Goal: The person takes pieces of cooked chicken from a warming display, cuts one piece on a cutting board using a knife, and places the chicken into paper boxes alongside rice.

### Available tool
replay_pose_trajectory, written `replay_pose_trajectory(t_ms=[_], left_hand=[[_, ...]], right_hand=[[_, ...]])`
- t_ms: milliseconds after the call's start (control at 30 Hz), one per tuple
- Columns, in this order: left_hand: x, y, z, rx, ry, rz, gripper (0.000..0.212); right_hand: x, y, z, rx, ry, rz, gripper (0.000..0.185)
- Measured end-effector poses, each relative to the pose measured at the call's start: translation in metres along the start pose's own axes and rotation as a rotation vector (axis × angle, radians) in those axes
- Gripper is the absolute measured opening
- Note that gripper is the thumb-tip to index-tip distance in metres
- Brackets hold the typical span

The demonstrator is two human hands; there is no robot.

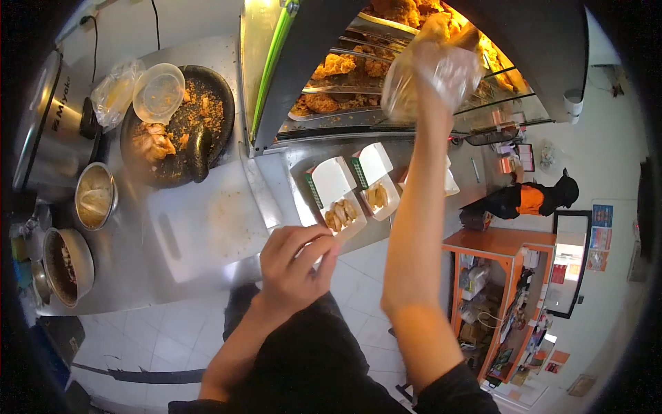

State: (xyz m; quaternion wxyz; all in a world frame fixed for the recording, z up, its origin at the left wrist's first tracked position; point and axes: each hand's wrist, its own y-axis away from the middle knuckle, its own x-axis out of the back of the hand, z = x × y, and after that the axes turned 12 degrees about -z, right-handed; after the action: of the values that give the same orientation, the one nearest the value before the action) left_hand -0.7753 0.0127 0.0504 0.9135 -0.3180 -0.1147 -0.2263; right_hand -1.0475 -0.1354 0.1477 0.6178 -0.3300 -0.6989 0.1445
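My right hand [439, 67] reaches into a lit food warmer [305, 67], covered by a clear plastic bag [403, 77]. Fried chicken pieces [333, 66] lie on its racks around the hand. Blur and the bag hide whether the fingers grip a piece. My left hand [297, 266] hovers with bent, parted fingers beside an open paper box [331, 176]; nothing shows in it. Sliced food [341, 215] fills that box's base. A second open box [373, 160] next to it holds similar food [376, 195]. My right forearm partly hides another white box [451, 178].
On the steel counter [124, 274] lie a white cutting board [207, 217] and a cleaver [261, 194]. A black stone mortar [227, 111] holds crumbs, a pestle [199, 150] and a plastic bowl [159, 93]. Metal bowls [96, 194] stand left. Another person [532, 199] works farther along the counter.
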Motion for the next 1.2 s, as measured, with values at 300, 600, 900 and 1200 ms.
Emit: replay_pose_trajectory(t_ms=[300,600,900,1200], left_hand=[[0.051,0.128,-0.028,0.332,-0.108,-0.122,0.016],[0.095,0.166,-0.036,0.523,-0.169,-0.045,0.014],[0.115,0.166,-0.038,0.578,-0.217,0.091,0.012],[0.142,0.202,-0.061,0.596,-0.345,0.115,0.012]], right_hand=[[-0.011,-0.064,0.023,-0.234,-0.063,-0.248,0.031],[-0.031,-0.068,0.018,-0.504,-0.985,0.228,0.031],[-0.003,0.011,-0.027,-0.478,-1.288,0.422,0.032],[-0.005,0.232,-0.127,-0.983,-1.436,-0.64,0.05]])
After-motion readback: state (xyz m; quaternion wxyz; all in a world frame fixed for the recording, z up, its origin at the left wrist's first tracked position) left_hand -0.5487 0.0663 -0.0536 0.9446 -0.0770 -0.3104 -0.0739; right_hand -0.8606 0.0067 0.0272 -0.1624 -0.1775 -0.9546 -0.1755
